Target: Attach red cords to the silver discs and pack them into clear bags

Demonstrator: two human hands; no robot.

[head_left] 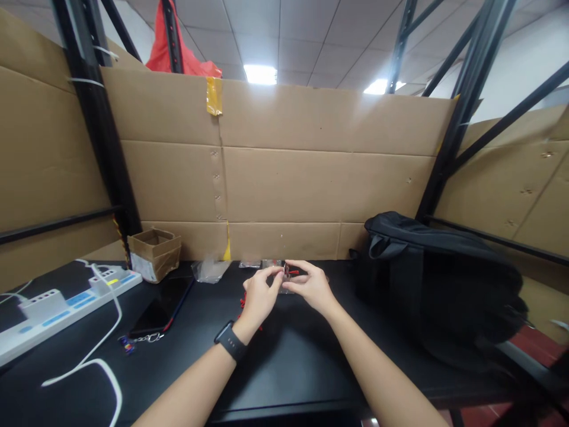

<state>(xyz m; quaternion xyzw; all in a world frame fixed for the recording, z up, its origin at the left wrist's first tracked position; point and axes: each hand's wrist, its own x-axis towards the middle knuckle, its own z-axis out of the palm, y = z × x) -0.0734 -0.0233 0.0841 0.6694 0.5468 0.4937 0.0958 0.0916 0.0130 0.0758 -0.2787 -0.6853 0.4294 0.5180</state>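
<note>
My left hand (260,296), with a black watch on its wrist, pinches a small dark, roundish piece (286,270) between thumb and fingertips. On the other side my right hand (315,287) has its thumb and fingers closed around the same piece. A short red bit (294,272) shows between the right fingers; the exact kind of the piece is too small to tell. Small red items (242,300) lie on the table beside and partly behind my left hand. Just beyond the hands are small clear plastic bags (272,263), partly covered by them.
A black backpack (435,290) fills the right side of the black table (284,379). To the left are a phone (163,305) with a keychain (128,344), a white power strip (66,311) with cables and a small cardboard box (155,254). Cardboard panels (284,184) wall the back.
</note>
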